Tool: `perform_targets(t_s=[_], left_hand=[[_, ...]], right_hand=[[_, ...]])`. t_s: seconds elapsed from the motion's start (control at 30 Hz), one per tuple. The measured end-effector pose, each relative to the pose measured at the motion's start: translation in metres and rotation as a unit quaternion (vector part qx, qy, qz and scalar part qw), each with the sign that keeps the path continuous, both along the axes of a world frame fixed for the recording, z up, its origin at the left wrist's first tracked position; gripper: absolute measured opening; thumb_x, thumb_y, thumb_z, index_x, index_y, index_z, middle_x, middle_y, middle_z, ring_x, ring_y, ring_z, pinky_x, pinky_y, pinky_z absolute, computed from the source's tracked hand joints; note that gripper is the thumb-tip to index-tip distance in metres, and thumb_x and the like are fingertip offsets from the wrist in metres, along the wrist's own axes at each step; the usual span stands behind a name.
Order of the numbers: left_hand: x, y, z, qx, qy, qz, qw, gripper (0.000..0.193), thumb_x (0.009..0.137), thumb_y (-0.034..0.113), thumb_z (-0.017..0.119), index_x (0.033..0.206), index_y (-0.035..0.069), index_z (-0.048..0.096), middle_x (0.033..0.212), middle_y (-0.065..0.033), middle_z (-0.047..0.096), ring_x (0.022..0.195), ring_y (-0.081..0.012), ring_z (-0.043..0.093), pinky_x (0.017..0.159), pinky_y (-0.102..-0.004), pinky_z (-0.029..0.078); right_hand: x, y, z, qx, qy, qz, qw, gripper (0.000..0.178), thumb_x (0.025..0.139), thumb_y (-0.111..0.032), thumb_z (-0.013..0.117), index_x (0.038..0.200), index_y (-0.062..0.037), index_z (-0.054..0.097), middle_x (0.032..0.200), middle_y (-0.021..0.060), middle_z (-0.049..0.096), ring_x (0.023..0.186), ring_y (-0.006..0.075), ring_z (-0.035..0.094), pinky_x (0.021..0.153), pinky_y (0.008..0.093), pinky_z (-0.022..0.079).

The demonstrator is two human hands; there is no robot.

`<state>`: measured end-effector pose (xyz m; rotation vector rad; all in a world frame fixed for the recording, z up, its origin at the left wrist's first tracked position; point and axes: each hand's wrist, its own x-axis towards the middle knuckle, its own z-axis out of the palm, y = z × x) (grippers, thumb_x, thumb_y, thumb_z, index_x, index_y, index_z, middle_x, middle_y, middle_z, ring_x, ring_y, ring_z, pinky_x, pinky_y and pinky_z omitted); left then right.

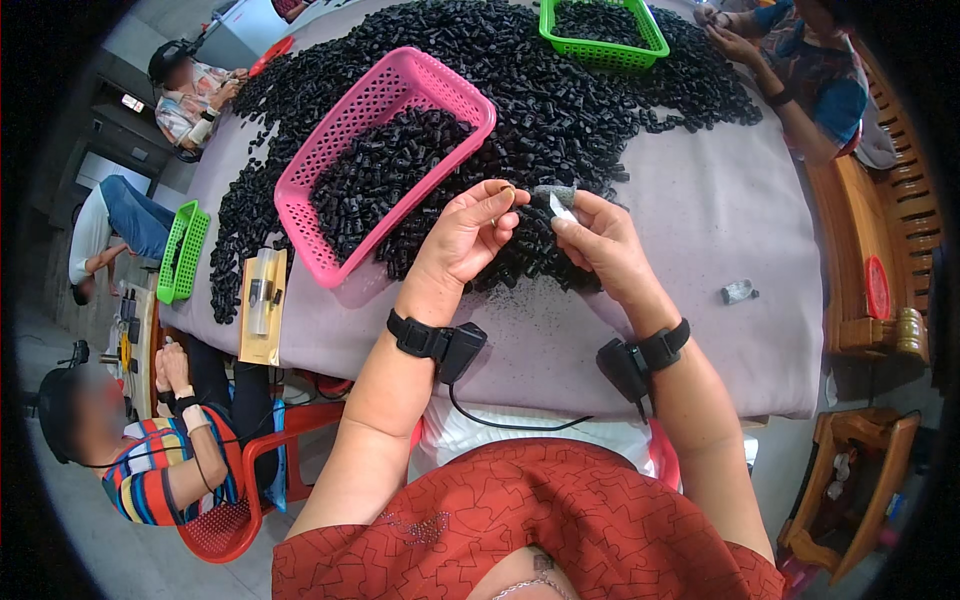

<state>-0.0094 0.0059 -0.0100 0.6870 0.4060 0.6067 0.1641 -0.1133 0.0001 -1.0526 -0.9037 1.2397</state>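
Above the near edge of a pile of small black pieces (pixel 540 130), both my hands are raised close together. The fingers of my left hand (pixel 468 235) pinch at the tips; a tiny dark bit seems to be between them, too small to name. My right hand (pixel 605 240) grips a shiny pale blade-like strip (pixel 562 208) between thumb and fingers. Against its index finger lies a short dark grey rough-looking piece (pixel 553 193), whose kind I cannot make out. Left of my hands, a pink perforated basket (pixel 310 245) stands tilted in view, partly filled with black pieces.
A green basket (pixel 605 52) holds black pieces at the far side. On the grey tablecloth (pixel 700 250) lies a small grey bottle-like object (pixel 738 292) at right. A yellowish board (pixel 262 345) with a clear tube sits left. Other people are seated around; a wooden bench (pixel 870 235) stands right.
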Motion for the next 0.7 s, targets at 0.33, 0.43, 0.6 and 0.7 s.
perform_targets(t_s=[0.33, 0.43, 0.6, 0.7], left_hand=[[-0.002, 0.001, 0.000, 0.026, 0.015, 0.003, 1.000, 0.026, 0.091, 0.012, 0.065, 0.114, 0.001, 0.061, 0.100, -0.0091, 0.066, 0.082, -0.0145, 0.067, 0.070, -0.0219, 0.058], [-0.001, 0.000, 0.003, 0.028, 0.003, -0.004, 1.000, 0.028, 0.094, 0.013, 0.062, 0.117, -0.002, 0.059, 0.099, -0.0095, 0.067, 0.091, -0.0184, 0.069, 0.078, -0.0268, 0.059], [-0.004, 0.004, -0.004, 0.019, -0.008, -0.033, 0.999, 0.026, 0.095, 0.013, 0.060, 0.118, 0.001, 0.059, 0.097, -0.0084, 0.068, 0.085, -0.0166, 0.068, 0.077, -0.0274, 0.059], [-0.001, -0.002, -0.002, 0.006, 0.012, -0.023, 1.000, 0.023, 0.095, 0.013, 0.060, 0.115, 0.003, 0.060, 0.097, -0.0077, 0.068, 0.082, -0.0150, 0.067, 0.073, -0.0256, 0.058]], right_hand=[[0.000, 0.000, 0.000, -0.001, -0.007, 0.005, 1.000, 0.028, 0.091, -0.013, 0.064, 0.116, -0.0009, 0.060, 0.075, -0.0049, 0.055, 0.058, 0.0013, 0.044, 0.050, 0.0173, 0.033], [0.000, -0.001, 0.002, -0.007, -0.004, 0.002, 1.000, 0.030, 0.090, -0.012, 0.065, 0.118, -0.0008, 0.060, 0.076, -0.0046, 0.056, 0.059, 0.0015, 0.045, 0.050, 0.0172, 0.033], [-0.004, -0.001, 0.005, 0.009, -0.008, 0.002, 1.000, 0.037, 0.090, -0.010, 0.065, 0.125, -0.0012, 0.056, 0.076, -0.0041, 0.056, 0.059, 0.0018, 0.045, 0.050, 0.0171, 0.034], [-0.004, -0.002, 0.004, 0.012, -0.028, 0.011, 0.999, 0.044, 0.089, -0.010, 0.065, 0.130, -0.0022, 0.052, 0.076, -0.0037, 0.056, 0.060, 0.0018, 0.046, 0.050, 0.0172, 0.035]])
